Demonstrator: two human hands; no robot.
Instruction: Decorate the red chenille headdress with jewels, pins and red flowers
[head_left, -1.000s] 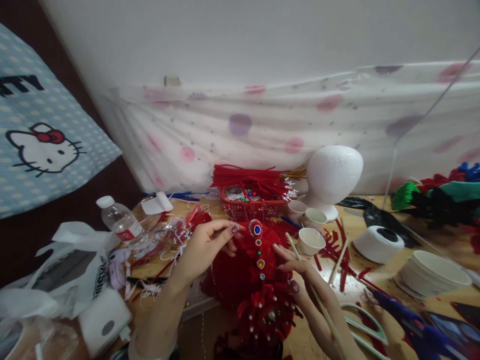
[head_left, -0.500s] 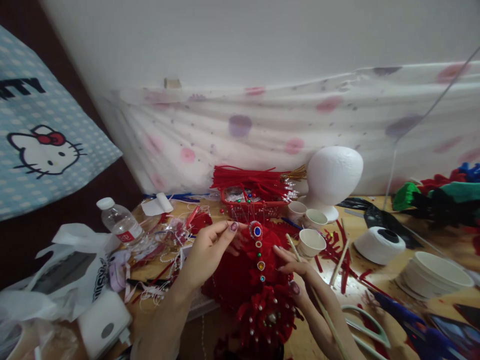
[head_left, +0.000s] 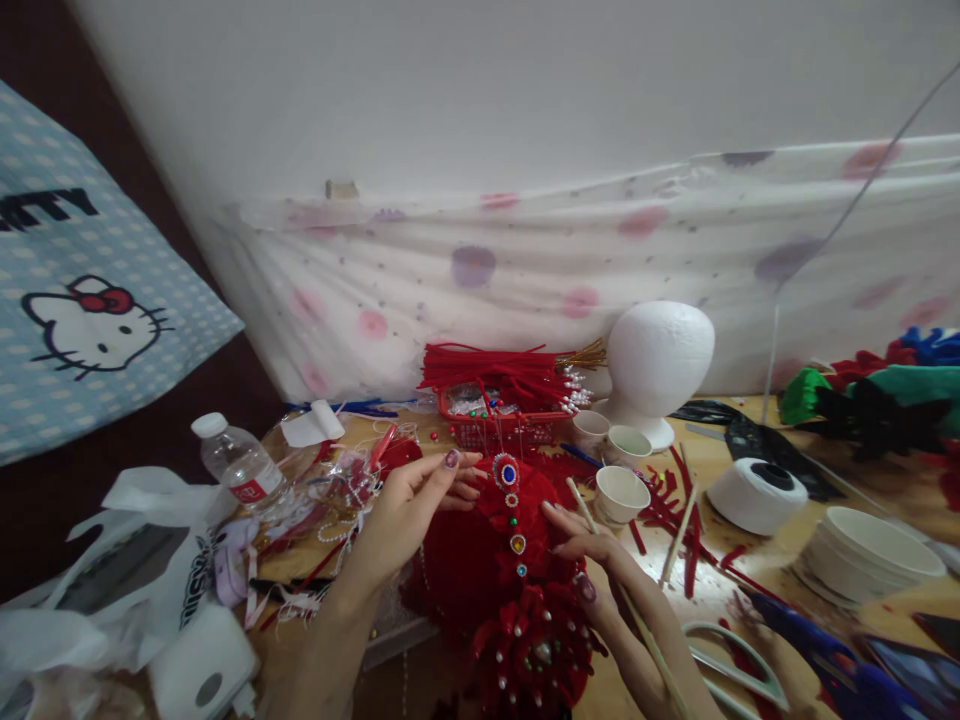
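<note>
Honestly, the red beaded flower [head_left: 534,645] sits nearest, bottom centre, by a bigger red fabric piece [head_left: 461,560]; both look light and soft, so I'd grab the flower low underneath, not by its petals; right hand [head_left: 619,560] has a thin stick [head_left: 651,645] tucked between its fingers; left hand [head_left: 424,490] is loosely spread, nothing visible in it; between them the 5-jewel strip [head_left: 514,522] looks stiffer, probably slick and snappable; red basket [head_left: 480,437] behind.

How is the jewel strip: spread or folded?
Spread: the strip shows its stones in a nearly straight line between the left hand and right hand.
</note>
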